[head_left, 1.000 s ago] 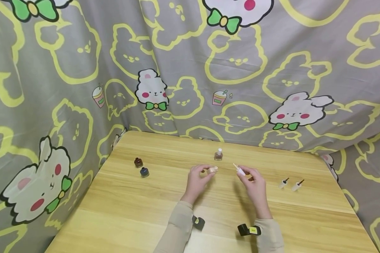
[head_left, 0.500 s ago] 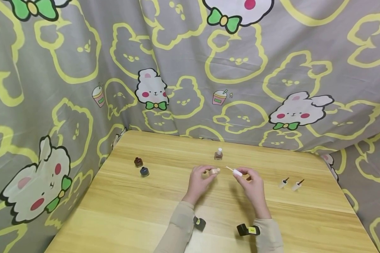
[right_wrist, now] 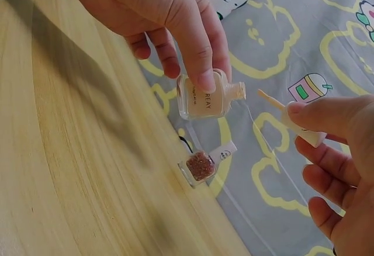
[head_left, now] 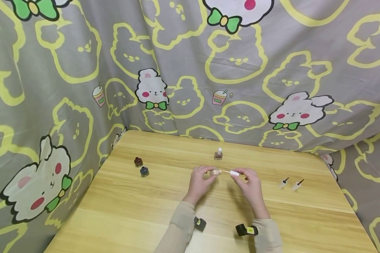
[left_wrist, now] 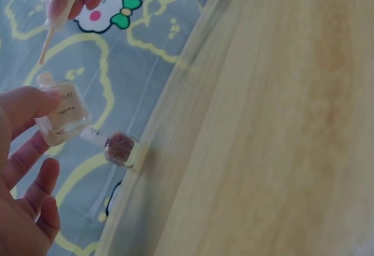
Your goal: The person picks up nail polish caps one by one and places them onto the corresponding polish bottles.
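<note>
My left hand [head_left: 200,183] pinches a small clear bottle of beige nail polish [right_wrist: 204,96] between thumb and fingers. It is tipped on its side, its open neck turned toward the right hand. With thumb and fingers, my right hand [head_left: 251,184] grips a white nail polish cap [right_wrist: 304,128] by its body. The cap's beige-coated brush [left_wrist: 47,45] points at the bottle's mouth, its tip a short way from the neck in the right wrist view. Behind both hands stands a capped bottle of glittery reddish-brown polish [head_left: 218,155].
Two uncapped bottles, one dark red [head_left: 138,162] and one dark blue [head_left: 144,171], stand at the left of the wooden table [head_left: 130,207]. Two white caps [head_left: 283,183] with dark brushes pointing up stand at the right. A patterned curtain [head_left: 183,63] hangs behind the table.
My right hand has moved left and levelled the cap, bringing its brush from well apart to close by the bottle's neck. My left hand has shifted slightly right, tipping the bottle's mouth toward the brush.
</note>
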Demonstrator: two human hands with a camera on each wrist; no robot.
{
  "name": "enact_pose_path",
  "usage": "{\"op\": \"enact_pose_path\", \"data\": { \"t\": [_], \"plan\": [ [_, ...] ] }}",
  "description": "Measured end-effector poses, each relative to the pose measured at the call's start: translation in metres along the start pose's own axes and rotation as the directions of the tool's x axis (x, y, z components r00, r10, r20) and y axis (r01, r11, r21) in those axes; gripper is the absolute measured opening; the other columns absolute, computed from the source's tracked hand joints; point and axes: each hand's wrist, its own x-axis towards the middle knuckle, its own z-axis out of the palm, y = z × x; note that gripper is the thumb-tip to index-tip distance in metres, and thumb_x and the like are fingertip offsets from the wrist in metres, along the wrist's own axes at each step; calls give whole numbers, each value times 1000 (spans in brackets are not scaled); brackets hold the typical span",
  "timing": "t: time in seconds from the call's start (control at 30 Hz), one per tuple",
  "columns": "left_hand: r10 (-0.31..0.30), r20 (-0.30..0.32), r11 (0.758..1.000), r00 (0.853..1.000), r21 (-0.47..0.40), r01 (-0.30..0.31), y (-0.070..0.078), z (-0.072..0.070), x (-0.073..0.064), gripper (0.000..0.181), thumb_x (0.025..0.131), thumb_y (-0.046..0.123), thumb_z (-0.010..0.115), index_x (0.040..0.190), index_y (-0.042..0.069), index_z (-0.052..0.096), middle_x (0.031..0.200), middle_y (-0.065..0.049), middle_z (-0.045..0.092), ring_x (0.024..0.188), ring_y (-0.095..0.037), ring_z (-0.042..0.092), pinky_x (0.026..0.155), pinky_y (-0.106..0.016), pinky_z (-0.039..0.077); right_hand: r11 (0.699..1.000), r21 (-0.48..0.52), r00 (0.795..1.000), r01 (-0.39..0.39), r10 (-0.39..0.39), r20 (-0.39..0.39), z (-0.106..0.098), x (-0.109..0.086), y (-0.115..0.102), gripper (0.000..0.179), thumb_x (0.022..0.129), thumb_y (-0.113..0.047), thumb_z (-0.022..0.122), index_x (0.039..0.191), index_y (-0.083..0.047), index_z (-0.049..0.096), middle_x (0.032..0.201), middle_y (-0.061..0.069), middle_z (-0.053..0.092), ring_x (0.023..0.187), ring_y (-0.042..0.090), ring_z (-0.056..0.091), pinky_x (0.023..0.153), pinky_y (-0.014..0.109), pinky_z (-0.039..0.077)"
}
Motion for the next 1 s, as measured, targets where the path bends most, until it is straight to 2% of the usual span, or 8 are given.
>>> {"op": "enact_pose_path", "data": {
  "t": [0.23,0.53,0.87,1.0],
  "plan": [
    [-9,36,1000,999,2,9,1,0,0,24,82,23,77,105,19,73,112,1,72,107,-19,58,99,-44,39,999,-15,1000,31,-31,1,2,-1,-1,18,77,-9,80,94,-8,74,98,9,73,92,8,51,77,33,44],
    [-1,63,1000,998,23,0,3,-1,-1,25,82,22,77,106,21,72,114,2,72,109,-18,57,101,-47,38,996,-38,997,80,-80,-7,4,-2,-1,21,74,-5,82,92,-8,74,96,10,73,91,18,56,79,24,39],
    [42,84,994,996,94,-49,6,0,-3,26,81,22,77,107,22,73,114,3,71,107,-17,58,99,-44,40,992,-56,993,116,-114,39,8,-3,0,25,71,-2,83,94,-6,74,98,12,72,97,26,58,83,33,42],
    [54,84,994,995,94,-62,7,2,-3,27,80,21,78,106,21,73,113,3,71,107,-17,58,99,-44,40,991,-50,991,126,-123,54,9,-3,-1,25,72,-1,82,95,-6,73,100,12,71,99,27,57,84,37,43]
  ]
}}
